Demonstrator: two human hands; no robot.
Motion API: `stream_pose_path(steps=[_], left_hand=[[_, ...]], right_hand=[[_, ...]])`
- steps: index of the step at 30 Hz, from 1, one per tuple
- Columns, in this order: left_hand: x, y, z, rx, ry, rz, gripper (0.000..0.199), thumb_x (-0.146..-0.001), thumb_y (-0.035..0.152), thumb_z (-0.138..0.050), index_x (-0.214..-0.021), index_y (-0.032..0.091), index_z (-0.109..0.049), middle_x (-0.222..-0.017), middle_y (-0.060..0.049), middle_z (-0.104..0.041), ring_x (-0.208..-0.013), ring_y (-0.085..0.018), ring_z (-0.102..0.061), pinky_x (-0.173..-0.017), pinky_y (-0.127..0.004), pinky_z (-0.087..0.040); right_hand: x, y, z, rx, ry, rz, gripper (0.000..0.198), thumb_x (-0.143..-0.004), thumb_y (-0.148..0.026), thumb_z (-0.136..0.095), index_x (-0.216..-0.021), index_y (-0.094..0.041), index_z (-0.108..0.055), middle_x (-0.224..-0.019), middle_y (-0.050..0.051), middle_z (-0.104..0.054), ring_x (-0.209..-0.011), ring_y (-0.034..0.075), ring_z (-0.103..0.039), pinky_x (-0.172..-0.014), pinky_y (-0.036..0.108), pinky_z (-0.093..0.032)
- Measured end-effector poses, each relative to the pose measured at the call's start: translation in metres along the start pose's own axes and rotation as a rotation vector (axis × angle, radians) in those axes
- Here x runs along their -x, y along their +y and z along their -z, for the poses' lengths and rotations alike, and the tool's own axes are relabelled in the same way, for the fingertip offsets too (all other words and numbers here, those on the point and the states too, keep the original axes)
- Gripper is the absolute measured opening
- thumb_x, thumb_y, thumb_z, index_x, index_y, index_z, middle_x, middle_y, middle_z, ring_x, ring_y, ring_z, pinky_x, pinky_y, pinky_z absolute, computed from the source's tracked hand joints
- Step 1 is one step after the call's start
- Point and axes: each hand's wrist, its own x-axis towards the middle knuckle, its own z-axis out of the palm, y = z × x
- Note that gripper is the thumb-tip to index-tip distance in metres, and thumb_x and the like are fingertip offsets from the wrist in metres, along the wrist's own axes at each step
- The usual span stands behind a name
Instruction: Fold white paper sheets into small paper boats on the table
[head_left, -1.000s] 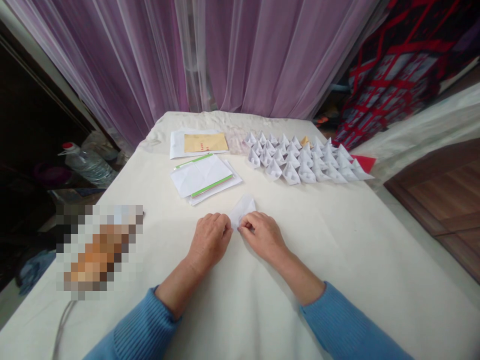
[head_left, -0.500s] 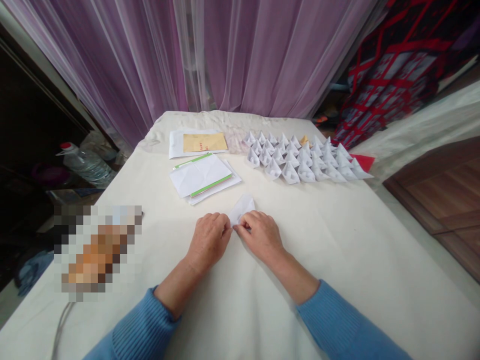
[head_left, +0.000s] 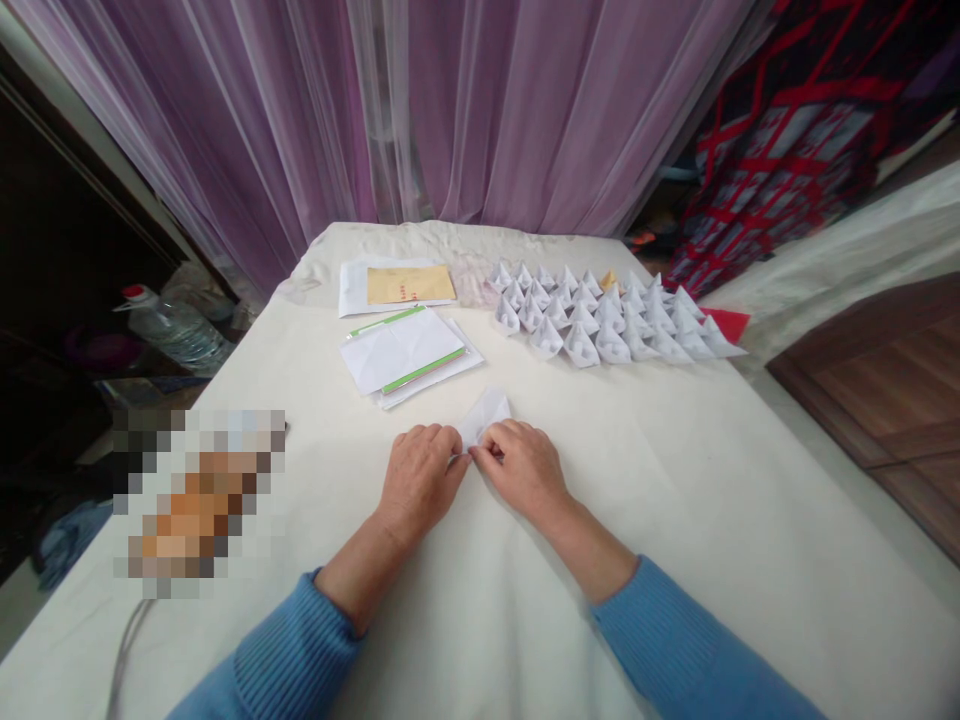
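Observation:
A small folded sheet of white paper (head_left: 486, 408) lies on the table, its far part showing beyond my fingers. My left hand (head_left: 424, 465) is closed, pinching the paper's near left edge between thumb and fingers. Close beside it, my right hand (head_left: 523, 462) is closed on the near right edge, the two thumbs almost touching. The fold under the fingers is hidden. Several folded white paper boats (head_left: 581, 343) stand in rows at the back right, with one yellow boat (head_left: 608, 281) among them.
A stack of white sheets with green edges (head_left: 405, 350) lies beyond my left hand. Behind it a tan envelope (head_left: 409, 285) rests on white paper. A blurred-out object (head_left: 202, 500) with a cable is at the left. A water bottle (head_left: 176, 325) stands past the table's left edge.
My left hand has shifted very slightly right, its thumb closer to my right hand's. Both hands stay on the paper; the rest is nearly the same.

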Motion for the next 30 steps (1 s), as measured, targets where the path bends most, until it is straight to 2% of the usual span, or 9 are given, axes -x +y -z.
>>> stream_pose_path(steps=[11,18,21,25,30], left_hand=[[0.001,-0.006,-0.001,0.074,-0.003,-0.02,0.004,-0.087,0.022,-0.057,-0.086,0.022,-0.054,-0.085,-0.001,-0.063,-0.085,-0.021,-0.056,-0.075,-0.034,-0.038],[0.001,-0.013,-0.001,0.122,0.043,-0.052,0.005,-0.085,0.016,-0.056,-0.084,0.021,-0.055,-0.083,-0.002,-0.063,-0.082,-0.021,-0.058,-0.076,-0.034,-0.042],[0.002,-0.019,0.001,0.097,0.154,-0.048,0.006,-0.088,0.022,-0.056,-0.094,0.021,-0.057,-0.096,-0.005,-0.066,-0.092,-0.023,-0.059,-0.081,-0.037,-0.043],[0.003,-0.026,0.002,0.0,0.236,-0.013,0.026,-0.092,0.038,-0.056,-0.11,0.02,-0.055,-0.113,-0.008,-0.067,-0.106,-0.027,-0.058,-0.089,-0.043,-0.039],[0.003,-0.027,0.001,0.029,0.242,-0.005,0.028,-0.092,0.041,-0.055,-0.113,0.022,-0.055,-0.102,-0.005,-0.071,-0.099,-0.025,-0.062,-0.089,-0.042,-0.039]], right_hand=[[-0.001,0.011,0.002,-0.13,-0.049,0.048,0.013,-0.081,-0.025,-0.069,-0.071,-0.023,-0.061,-0.076,-0.002,-0.063,-0.075,0.015,-0.056,-0.069,0.026,-0.033],[-0.001,0.013,0.004,-0.203,-0.057,0.049,0.014,-0.078,-0.019,-0.071,-0.07,-0.022,-0.06,-0.074,-0.003,-0.062,-0.073,0.014,-0.056,-0.069,0.025,-0.035],[-0.001,0.013,0.003,-0.198,-0.049,0.045,0.013,-0.078,-0.019,-0.069,-0.069,-0.022,-0.06,-0.073,-0.003,-0.062,-0.073,0.014,-0.055,-0.069,0.025,-0.035],[-0.001,0.014,0.001,-0.194,-0.039,0.048,0.013,-0.078,-0.019,-0.067,-0.068,-0.022,-0.059,-0.073,-0.003,-0.062,-0.072,0.014,-0.056,-0.069,0.025,-0.035],[0.0,0.014,0.001,-0.214,-0.036,0.048,0.011,-0.078,-0.018,-0.065,-0.07,-0.022,-0.059,-0.073,-0.003,-0.062,-0.073,0.014,-0.056,-0.07,0.025,-0.036]])
